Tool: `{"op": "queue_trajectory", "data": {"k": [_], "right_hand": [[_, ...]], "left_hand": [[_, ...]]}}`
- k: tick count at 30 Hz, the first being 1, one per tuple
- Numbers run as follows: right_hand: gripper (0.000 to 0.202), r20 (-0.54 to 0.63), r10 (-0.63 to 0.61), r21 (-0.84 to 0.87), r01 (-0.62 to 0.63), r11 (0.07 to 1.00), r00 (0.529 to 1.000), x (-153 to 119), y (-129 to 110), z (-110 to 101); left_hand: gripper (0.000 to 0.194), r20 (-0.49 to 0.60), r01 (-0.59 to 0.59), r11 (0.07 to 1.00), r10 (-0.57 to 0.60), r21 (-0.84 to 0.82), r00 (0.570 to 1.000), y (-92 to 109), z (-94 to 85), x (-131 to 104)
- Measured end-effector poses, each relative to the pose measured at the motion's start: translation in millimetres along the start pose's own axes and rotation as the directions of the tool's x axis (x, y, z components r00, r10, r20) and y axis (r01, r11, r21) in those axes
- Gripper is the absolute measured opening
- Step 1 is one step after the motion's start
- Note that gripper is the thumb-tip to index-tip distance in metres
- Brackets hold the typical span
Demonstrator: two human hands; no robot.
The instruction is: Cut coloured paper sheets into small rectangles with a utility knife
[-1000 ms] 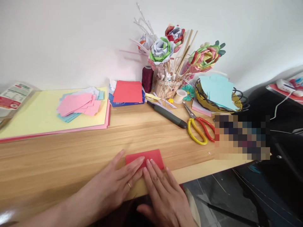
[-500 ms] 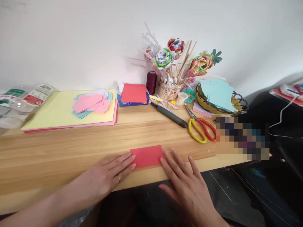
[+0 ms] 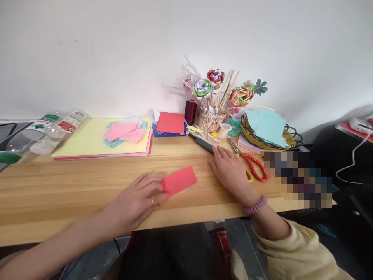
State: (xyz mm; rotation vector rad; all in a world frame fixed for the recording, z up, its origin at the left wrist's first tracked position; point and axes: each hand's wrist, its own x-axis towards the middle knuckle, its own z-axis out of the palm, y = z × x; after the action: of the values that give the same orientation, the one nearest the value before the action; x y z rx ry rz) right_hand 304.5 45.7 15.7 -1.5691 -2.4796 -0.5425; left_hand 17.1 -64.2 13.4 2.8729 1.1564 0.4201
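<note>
Left hand (image 3: 135, 202) holds the red rectangular paper (image 3: 181, 181). Right hand (image 3: 230, 170), previously beside it, overlies a slender dark-green tool (image 3: 204, 145); grip indiscernible.

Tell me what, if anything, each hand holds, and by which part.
Left hand: red paper, by its left end. Right hand: at near end of the dark green tool; grip unclear.

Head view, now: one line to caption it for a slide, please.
Left grip holds red paper; right grip covers one end of a dark tool beside scissors.
</note>
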Motion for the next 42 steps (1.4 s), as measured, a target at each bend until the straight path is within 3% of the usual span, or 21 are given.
{"op": "queue_trajectory", "data": {"k": [4, 8, 14, 16, 19, 22, 26, 30, 35, 42], "right_hand": [[0.035, 0.069, -0.002, -0.046, 0.005, 0.999, 0.998, 21, 1, 11], [0.034, 0.082, 0.023, -0.067, -0.018, 0.998, 0.996, 18, 0, 5], [0.044, 0.055, 0.067, 0.006, -0.067, 0.998, 0.996, -16, -3, -18], [0.047, 0.045, 0.072, 0.050, -0.074, 0.996, 0.996, -32, -1, -21], [0.046, 0.002, 0.093, 0.231, -0.091, 0.969, 0.996, -56, 4, -23], [0.044, -0.037, 0.118, 0.448, -0.089, 0.889, 0.992, -77, 7, -28], [0.038, -0.009, 0.021, 0.541, -0.013, 0.841, 1.000, -103, -1, -40], [0.037, -0.047, -0.128, 0.472, 0.135, 0.871, 0.991, -126, -11, -49], [0.041, -0.021, -0.231, 0.368, 0.223, 0.903, 0.973, -147, -16, -54], [0.041, 0.016, -0.295, 0.236, 0.283, 0.929, 0.955, -162, -21, -62]], "left_hand": [[0.039, 0.170, -0.033, 0.988, 0.060, -0.153, 0.984, -21, -11.4, 20], [0.034, 0.178, -0.008, 0.975, 0.049, -0.223, 0.983, -29, -10.7, 32], [0.043, 0.116, -0.088, 0.984, 0.106, -0.154, 0.988, -36, -9.5, 55], [0.049, 0.146, -0.112, 0.980, 0.137, -0.167, 0.980, -39, -9.5, 62], [0.042, 0.190, -0.121, 0.978, 0.153, -0.171, 0.970, -39, -7.3, 69], [0.030, 0.135, -0.087, 0.992, 0.099, -0.096, 0.986, -31, -1.4, 67], [0.026, 0.006, -0.089, 0.988, 0.088, 0.123, 0.996, -15, 9.0, 54], [0.031, -0.125, -0.127, 0.947, 0.170, 0.295, 0.978, 2, 14.1, 44], [0.025, -0.190, -0.157, 0.924, 0.234, 0.350, 0.953, 8, 16.5, 42], [0.018, -0.162, -0.262, 0.879, 0.349, 0.398, 0.923, 0, 21.2, 41]]}}
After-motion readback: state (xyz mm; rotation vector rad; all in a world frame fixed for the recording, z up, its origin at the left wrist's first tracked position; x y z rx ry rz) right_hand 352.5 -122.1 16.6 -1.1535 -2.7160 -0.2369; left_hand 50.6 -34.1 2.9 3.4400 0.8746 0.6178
